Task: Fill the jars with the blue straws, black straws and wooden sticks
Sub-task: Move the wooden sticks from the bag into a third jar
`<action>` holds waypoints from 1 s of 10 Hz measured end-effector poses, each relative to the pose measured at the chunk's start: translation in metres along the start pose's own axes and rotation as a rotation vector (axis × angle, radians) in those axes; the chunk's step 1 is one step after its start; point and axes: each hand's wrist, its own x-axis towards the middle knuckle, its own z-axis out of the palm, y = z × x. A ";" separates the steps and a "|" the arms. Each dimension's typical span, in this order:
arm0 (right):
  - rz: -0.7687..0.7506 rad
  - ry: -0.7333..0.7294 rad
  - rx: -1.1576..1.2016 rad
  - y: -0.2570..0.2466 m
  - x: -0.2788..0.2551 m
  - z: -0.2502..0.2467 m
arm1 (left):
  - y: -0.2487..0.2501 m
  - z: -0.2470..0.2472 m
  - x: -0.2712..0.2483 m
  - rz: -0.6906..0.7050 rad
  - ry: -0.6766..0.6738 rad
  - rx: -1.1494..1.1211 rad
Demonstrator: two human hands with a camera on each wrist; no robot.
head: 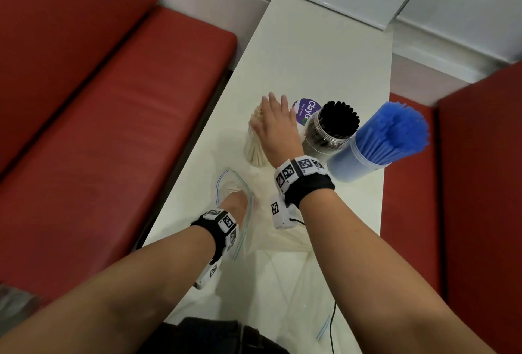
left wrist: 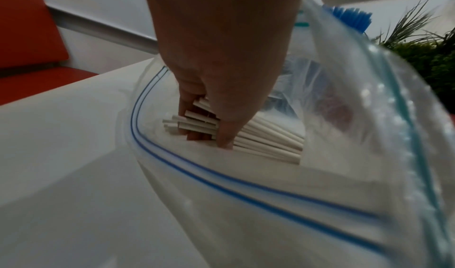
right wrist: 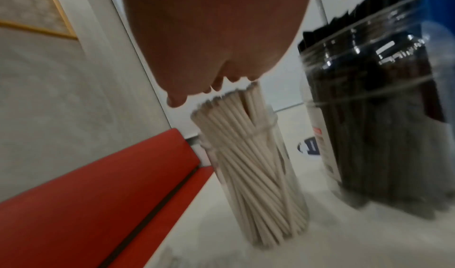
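- Landmark: I take the clear jar of wooden sticks (head: 255,139) as reference. It stands upright on the white worktop (head: 310,51), near the left edge, packed with pale sticks that rise past its rim.
- Right grip: my right hand (head: 278,127) is directly above that jar, fingers extended and spread, palm down. In the right wrist view the fingertips (right wrist: 176,101) sit at the stick tops; I cannot tell whether they touch. This hand holds nothing.
- Left grip: my left hand (left wrist: 221,73) is nearer to me than the reference jar, reaching inside an open zip bag (head: 234,184) that lies on the worktop. The fingers are curled around a bundle of loose wooden sticks (left wrist: 258,137) in the bag; the bundle lies roughly flat.
- Black straws (head: 337,119): these fill a second clear jar (head: 319,142) standing just right of the reference jar, upright, with the straw ends fanned above the rim.
- Blue straws (head: 395,133): these fill a third clear jar (head: 350,167), right of the black-straw jar and just beside it, near the right edge of the worktop.
- A round purple sticker (head: 306,108) lies on the worktop behind the reference jar, partly covered by my right hand.
- More clear bags (head: 282,269) lie flat on the worktop on my side of the reference jar.
- Red bench seating (head: 99,127) flanks the worktop on both sides.
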 end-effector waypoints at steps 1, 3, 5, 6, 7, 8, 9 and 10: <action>0.014 -0.104 -0.052 0.004 -0.007 0.014 | 0.000 0.000 0.005 0.041 -0.008 0.127; 0.012 0.314 0.437 0.002 -0.031 -0.005 | 0.004 -0.013 -0.001 0.084 0.029 0.264; 0.060 0.109 0.634 -0.009 -0.078 -0.009 | 0.011 -0.030 -0.017 0.162 -0.011 0.495; 0.113 -0.144 0.727 -0.014 -0.095 -0.004 | 0.019 -0.045 -0.035 0.181 -0.012 0.648; 0.106 -0.413 0.731 -0.023 -0.108 0.001 | 0.022 -0.060 -0.049 0.169 0.039 0.671; 0.065 -0.547 0.580 -0.033 -0.118 0.006 | 0.024 -0.080 -0.067 0.122 0.057 0.715; 0.087 -0.576 0.412 -0.044 -0.126 0.012 | 0.035 -0.097 -0.090 0.122 0.100 0.769; 0.071 -0.521 0.316 -0.054 -0.131 0.016 | 0.046 -0.103 -0.105 0.129 0.184 0.849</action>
